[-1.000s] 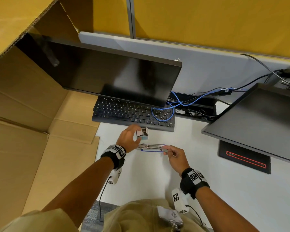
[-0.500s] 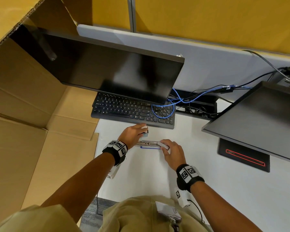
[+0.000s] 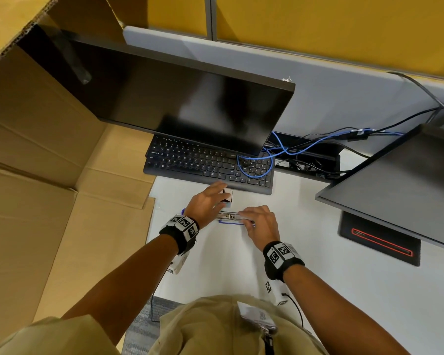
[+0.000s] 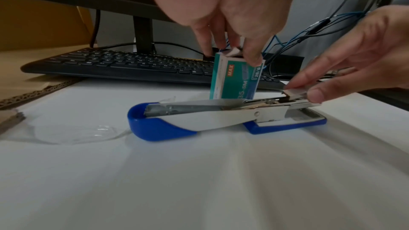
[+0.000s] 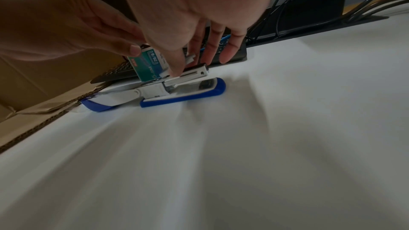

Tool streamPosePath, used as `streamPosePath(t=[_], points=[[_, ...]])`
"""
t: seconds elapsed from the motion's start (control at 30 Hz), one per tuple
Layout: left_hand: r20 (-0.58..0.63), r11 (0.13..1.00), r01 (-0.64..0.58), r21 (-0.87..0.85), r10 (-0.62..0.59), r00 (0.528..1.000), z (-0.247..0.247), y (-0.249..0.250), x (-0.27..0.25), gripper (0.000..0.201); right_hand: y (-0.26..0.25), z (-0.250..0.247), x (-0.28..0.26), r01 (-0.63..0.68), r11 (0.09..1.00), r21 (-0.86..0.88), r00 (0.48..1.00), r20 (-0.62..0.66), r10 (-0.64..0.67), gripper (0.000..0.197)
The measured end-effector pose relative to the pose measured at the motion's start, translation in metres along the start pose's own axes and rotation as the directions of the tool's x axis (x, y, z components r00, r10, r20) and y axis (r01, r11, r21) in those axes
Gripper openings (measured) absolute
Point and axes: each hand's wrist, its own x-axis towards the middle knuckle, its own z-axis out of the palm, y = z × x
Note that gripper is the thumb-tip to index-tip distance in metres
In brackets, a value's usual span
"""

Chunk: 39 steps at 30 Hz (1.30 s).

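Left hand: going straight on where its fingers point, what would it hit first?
Probably the keyboard, at its front edge, just beyond the staple box the left hand pinches; depth is unclear.

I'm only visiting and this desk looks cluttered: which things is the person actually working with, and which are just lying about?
In use: stapler, opened flat; staple box, pinched by left hand; strip of staples, pinched by right hand over the stapler.
Lying about: keyboard; monitor; blue cable; cardboard box; clear plastic wrap.
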Motion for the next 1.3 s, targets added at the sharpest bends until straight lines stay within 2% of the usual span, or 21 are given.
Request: streamPosePath(t=[0.1, 0.17, 0.27, 0.33, 0.47, 0.63, 0.7, 0.8, 0.97, 1.1, 1.3], points=[[-0.099, 0.987, -0.105, 0.122, 0.117, 0.988, 0.003, 0.007, -0.006, 0.028, 0.001, 0.001, 0.0, 0.002, 1.0, -0.017, 1.0, 0.006, -0.002, 0.026], [-0.151, 0.982, -0.141, 0.124, 0.159, 0.976, 0.008, 0.013, -0.013, 0.029, 0.002, 0.002, 0.0, -0.002, 1.0, -0.028, 1.0, -0.001, 0.002, 0.025], [-0.125, 0.971, -0.214, 0.106, 0.226, 0.966, 0.017, 0.016, -0.024, 0.018, 0.001, 0.003, 0.0, -0.005, 0.999, -0.039, 1.0, -0.007, 0.005, 0.022], [-0.047, 0.977, -0.182, 0.112, 0.188, 0.981, 0.02, 0.015, -0.027, 0.013, -0.001, 0.003, 0.001, -0.014, 0.999, -0.035, 1.0, -0.002, 0.014, 0.021], [0.051, 0.991, -0.013, 0.132, 0.006, 0.999, 0.024, 0.016, -0.027, 0.018, -0.001, 0.004, 0.002, -0.037, 0.997, -0.068, 0.999, 0.026, 0.038, 0.019], [0.096, 0.963, 0.209, 0.17, -0.228, 0.969, 0.032, 0.027, -0.021, 0.022, 0.001, 0.005, 0.003, -0.056, 0.998, -0.042, 0.996, 0.062, 0.058, 0.019], [0.093, 0.952, 0.261, 0.161, -0.278, 0.956, 0.036, 0.031, -0.019, 0.024, 0.0, 0.003, 0.001, -0.094, 0.996, 0.009, 0.995, 0.042, 0.093, 0.025], [0.096, 0.947, 0.285, 0.145, -0.3, 0.949, 0.04, 0.036, -0.018, 0.023, 0.001, -0.001, -0.005, -0.126, 0.989, 0.08, 0.991, -0.029, 0.129, 0.034], [0.09, 0.944, 0.303, 0.13, -0.316, 0.945, 0.048, 0.037, -0.022, 0.027, 0.005, -0.006, -0.015, -0.167, 0.984, 0.058, 0.982, -0.074, 0.171, 0.017], [0.085, 0.938, 0.319, 0.138, -0.332, 0.939, 0.048, 0.04, -0.02, 0.025, 0.004, -0.002, -0.016, -0.219, 0.975, 0.043, 0.973, -0.06, 0.221, 0.018], [0.119, 0.945, 0.257, 0.202, -0.284, 0.951, 0.046, 0.044, -0.015, 0.02, 0.002, -0.004, -0.011, -0.29, 0.956, 0.054, 0.956, -0.024, 0.291, 0.014]])
